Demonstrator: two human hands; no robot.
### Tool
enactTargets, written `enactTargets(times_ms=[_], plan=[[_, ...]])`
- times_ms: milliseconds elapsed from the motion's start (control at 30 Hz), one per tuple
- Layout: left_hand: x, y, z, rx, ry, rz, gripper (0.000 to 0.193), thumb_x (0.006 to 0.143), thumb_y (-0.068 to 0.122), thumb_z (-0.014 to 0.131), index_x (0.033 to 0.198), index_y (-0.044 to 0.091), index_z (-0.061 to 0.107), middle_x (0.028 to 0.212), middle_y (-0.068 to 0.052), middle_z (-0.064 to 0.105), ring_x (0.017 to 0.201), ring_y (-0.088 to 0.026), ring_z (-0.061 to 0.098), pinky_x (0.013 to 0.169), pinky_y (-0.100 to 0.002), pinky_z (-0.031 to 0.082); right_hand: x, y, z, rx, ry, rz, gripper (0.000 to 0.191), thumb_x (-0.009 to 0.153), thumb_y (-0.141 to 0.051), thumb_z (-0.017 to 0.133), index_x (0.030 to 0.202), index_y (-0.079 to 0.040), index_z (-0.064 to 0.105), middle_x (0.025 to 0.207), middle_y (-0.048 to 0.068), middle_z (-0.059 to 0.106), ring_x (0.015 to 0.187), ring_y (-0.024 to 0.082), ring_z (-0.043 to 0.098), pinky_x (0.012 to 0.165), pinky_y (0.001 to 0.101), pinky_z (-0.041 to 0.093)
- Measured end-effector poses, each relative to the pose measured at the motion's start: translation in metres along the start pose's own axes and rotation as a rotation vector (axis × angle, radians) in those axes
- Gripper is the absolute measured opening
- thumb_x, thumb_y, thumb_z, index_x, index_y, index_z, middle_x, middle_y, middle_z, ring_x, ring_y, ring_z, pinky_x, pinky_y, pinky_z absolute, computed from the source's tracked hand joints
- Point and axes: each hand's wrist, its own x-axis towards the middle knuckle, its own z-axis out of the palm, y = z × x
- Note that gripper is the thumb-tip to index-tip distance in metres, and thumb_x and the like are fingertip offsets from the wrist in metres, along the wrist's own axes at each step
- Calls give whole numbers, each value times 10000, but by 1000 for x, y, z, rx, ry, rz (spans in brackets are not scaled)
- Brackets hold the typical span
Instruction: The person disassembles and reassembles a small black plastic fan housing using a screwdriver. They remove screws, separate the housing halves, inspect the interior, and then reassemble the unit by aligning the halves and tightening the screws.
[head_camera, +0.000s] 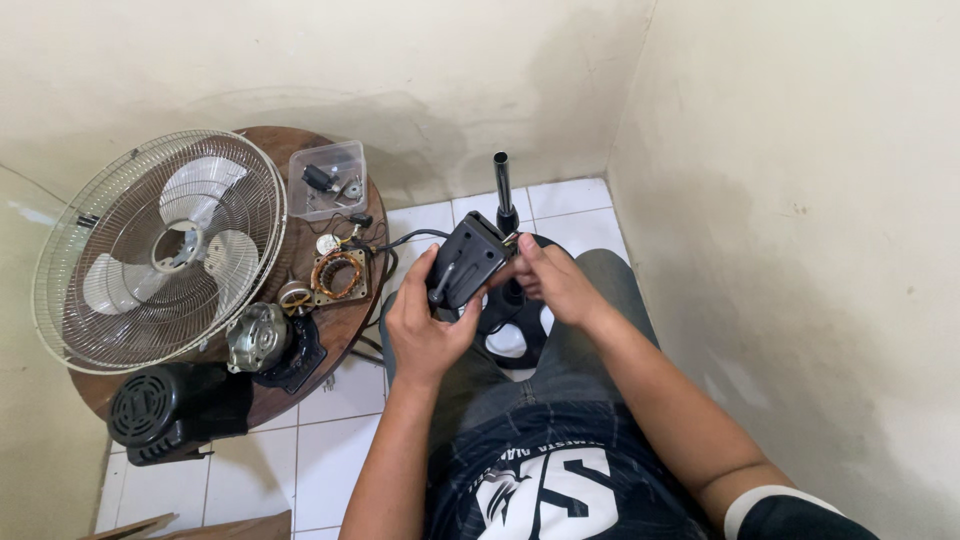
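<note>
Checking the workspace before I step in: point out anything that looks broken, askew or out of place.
The fan lies in pieces on the round wooden table: its copper-wound stator and metal motor housing sit loose beside the grille. Both hands hold a black switch box, its cable trailing.

The round table is dark brown wood. On its left part the fan cage is silvery wire over pale translucent blades. At the table's far edge sits a clear plastic box; near the table's middle the stator shows copper-orange windings in a grey frame. At the table's near edge the motor cover is matt black with a ribbed grille. Right of the table, the switch housing is black, its pole chrome. Floor tiles are white with dark grout; the walls are cream.
</note>
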Motion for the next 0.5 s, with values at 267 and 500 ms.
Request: enactTargets(times_ms=[267,500], plan=[[-1,2,-9,-138,63,-37,693,756,149,909,1325,-56,571,1167,-208,724,1046,-268,760,909,-336,601,-28,-84,13,-463,337,-483,432,807,-131,884,1206,-56,738,663,-64,435,571,29,292,506,247,224],[-7,4,-9,-326,65,-140,695,762,93,896,1342,-58,544,1147,-163,724,1031,-205,745,908,-312,604,-19,-101,32,-431,118,-771,291,889,-33,842,1169,-51,761,887,12,739,640,33,525,564,219,393]])
